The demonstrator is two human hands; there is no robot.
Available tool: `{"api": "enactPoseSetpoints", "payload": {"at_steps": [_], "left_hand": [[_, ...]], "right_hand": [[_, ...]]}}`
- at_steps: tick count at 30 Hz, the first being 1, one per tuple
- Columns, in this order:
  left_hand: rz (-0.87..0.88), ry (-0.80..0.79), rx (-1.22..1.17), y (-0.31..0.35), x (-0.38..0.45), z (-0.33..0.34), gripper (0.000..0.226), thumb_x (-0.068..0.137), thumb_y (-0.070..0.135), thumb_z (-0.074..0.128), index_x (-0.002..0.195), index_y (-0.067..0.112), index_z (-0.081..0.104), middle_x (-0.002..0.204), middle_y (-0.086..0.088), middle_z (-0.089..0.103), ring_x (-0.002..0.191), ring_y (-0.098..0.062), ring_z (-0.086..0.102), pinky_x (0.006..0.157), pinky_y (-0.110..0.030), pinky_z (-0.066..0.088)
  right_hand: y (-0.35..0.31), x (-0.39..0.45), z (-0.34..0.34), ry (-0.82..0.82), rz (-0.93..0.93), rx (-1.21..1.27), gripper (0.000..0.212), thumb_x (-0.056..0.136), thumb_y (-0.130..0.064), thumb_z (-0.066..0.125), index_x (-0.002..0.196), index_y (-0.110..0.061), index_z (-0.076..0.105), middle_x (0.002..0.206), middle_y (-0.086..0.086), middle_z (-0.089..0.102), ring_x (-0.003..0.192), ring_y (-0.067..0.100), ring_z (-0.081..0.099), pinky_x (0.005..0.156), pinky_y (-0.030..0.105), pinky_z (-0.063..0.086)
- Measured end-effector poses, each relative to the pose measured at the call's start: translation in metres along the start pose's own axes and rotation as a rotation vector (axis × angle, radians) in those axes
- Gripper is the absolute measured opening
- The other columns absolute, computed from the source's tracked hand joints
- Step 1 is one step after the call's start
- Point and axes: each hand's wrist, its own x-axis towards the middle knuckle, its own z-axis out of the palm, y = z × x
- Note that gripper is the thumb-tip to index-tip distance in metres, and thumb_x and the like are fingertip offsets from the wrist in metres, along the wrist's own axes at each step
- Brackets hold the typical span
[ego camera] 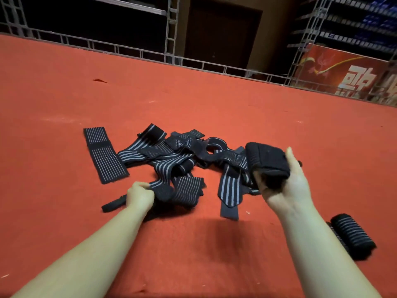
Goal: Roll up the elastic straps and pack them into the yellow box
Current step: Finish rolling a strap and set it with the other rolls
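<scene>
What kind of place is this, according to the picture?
Probably an indoor hall or event stage: a wide red carpet, metal truss frames along its edge, and a red printed banner at the far right.

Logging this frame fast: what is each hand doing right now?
Left hand: fingers curled round a striped strap at the near edge of the pile.
Right hand: holding a rolled black strap above the carpet.

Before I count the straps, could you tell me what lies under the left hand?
The left hand grips a striped strap; a black roll pokes out beneath. Its hidden end can't be seen.
</scene>
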Motion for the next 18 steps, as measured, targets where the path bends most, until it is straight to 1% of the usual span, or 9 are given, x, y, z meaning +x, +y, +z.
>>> {"api": "enactPoseSetpoints", "payload": {"at_steps": [3, 4, 6, 7, 9, 11, 13, 16, 18], "left_hand": [[0.248, 0.351, -0.223, 0.011, -0.029, -0.006, 0.044, 0.072, -0.007, 0.043, 0.108, 0.012, 0.058, 0.116, -0.013, 0.055, 0.11, -0.03, 0.051, 0.101, -0.037, 0.036], [0.405, 0.359, -0.296, 0.018, -0.041, -0.013, 0.042, 0.069, -0.007, 0.041, 0.101, 0.014, 0.058, 0.108, -0.008, 0.055, 0.103, -0.023, 0.052, 0.098, -0.033, 0.038], [0.562, 0.096, -0.406, 0.031, -0.078, -0.012, 0.031, 0.074, -0.005, 0.044, 0.089, 0.021, 0.054, 0.095, 0.002, 0.057, 0.086, -0.004, 0.054, 0.085, -0.019, 0.042], [0.497, -0.095, -0.479, 0.031, -0.088, -0.008, 0.026, 0.083, -0.002, 0.048, 0.087, 0.023, 0.054, 0.091, 0.002, 0.058, 0.078, -0.002, 0.055, 0.076, -0.017, 0.044], [0.129, -0.483, -0.49, 0.033, -0.109, -0.005, 0.011, 0.095, 0.024, 0.049, 0.091, 0.02, 0.059, 0.09, -0.003, 0.062, 0.071, -0.011, 0.058, 0.062, -0.02, 0.046], [-0.268, -0.812, -0.561, 0.026, -0.122, -0.006, 0.042, 0.089, 0.053, 0.046, 0.092, 0.014, 0.064, 0.092, -0.009, 0.065, 0.072, -0.024, 0.064, 0.063, -0.028, 0.048], [-0.427, -0.999, -0.732, 0.015, -0.123, -0.007, 0.044, 0.084, 0.053, 0.049, 0.087, 0.011, 0.064, 0.086, -0.009, 0.068, 0.067, -0.023, 0.066, 0.062, -0.028, 0.05], [-0.42, -0.908, -0.901, 0.001, -0.122, -0.014, 0.018, 0.081, 0.026, 0.056, 0.091, 0.013, 0.064, 0.069, 0.001, 0.066, 0.047, -0.007, 0.058, 0.043, -0.014, 0.044], [-0.28, -0.788, -0.783, -0.009, -0.116, -0.016, 0.01, 0.089, 0.016, 0.054, 0.092, 0.016, 0.064, 0.068, 0.006, 0.067, 0.048, -0.002, 0.057, 0.042, -0.012, 0.042]], "right_hand": [[0.007, -0.002, -0.003, -0.007, 0.059, -0.013, 0.03, 0.087, -0.033, 0.061, 0.068, -0.014, 0.074, 0.078, 0.003, 0.073, 0.068, 0.016, 0.07, 0.066, 0.031, 0.059], [0.01, -0.004, -0.004, -0.002, 0.082, -0.014, 0.029, 0.085, -0.028, 0.062, 0.063, -0.014, 0.074, 0.076, 0.003, 0.072, 0.066, 0.016, 0.07, 0.064, 0.031, 0.058], [0.015, -0.01, -0.001, -0.024, 0.133, 0.013, 0.017, 0.082, -0.017, 0.061, 0.069, -0.012, 0.071, 0.073, 0.004, 0.071, 0.061, 0.016, 0.069, 0.057, 0.029, 0.059], [0.019, -0.012, 0.0, -0.033, 0.168, 0.016, 0.007, 0.076, -0.014, 0.061, 0.076, -0.011, 0.068, 0.073, 0.005, 0.071, 0.061, 0.017, 0.069, 0.054, 0.03, 0.058], [0.028, -0.019, 0.002, -0.102, 0.223, 0.049, 0.027, 0.057, -0.009, 0.07, 0.083, -0.007, 0.066, 0.075, 0.007, 0.071, 0.061, 0.019, 0.07, 0.051, 0.031, 0.057], [0.041, -0.023, -0.001, -0.143, 0.263, 0.089, 0.053, 0.029, -0.004, 0.082, 0.081, -0.003, 0.07, 0.079, 0.01, 0.072, 0.065, 0.022, 0.071, 0.052, 0.032, 0.057], [0.05, -0.027, -0.007, -0.146, 0.296, 0.087, 0.054, 0.017, -0.002, 0.084, 0.071, -0.002, 0.074, 0.077, 0.011, 0.072, 0.064, 0.023, 0.071, 0.05, 0.032, 0.056], [0.053, -0.031, -0.02, -0.076, 0.302, 0.039, 0.037, 0.025, -0.005, 0.075, 0.062, -0.003, 0.074, 0.071, 0.009, 0.072, 0.059, 0.02, 0.07, 0.046, 0.031, 0.056], [0.054, -0.029, -0.037, -0.077, 0.293, 0.034, 0.054, 0.015, -0.004, 0.084, 0.069, -0.004, 0.074, 0.077, 0.008, 0.073, 0.065, 0.019, 0.071, 0.058, 0.032, 0.059]]}}
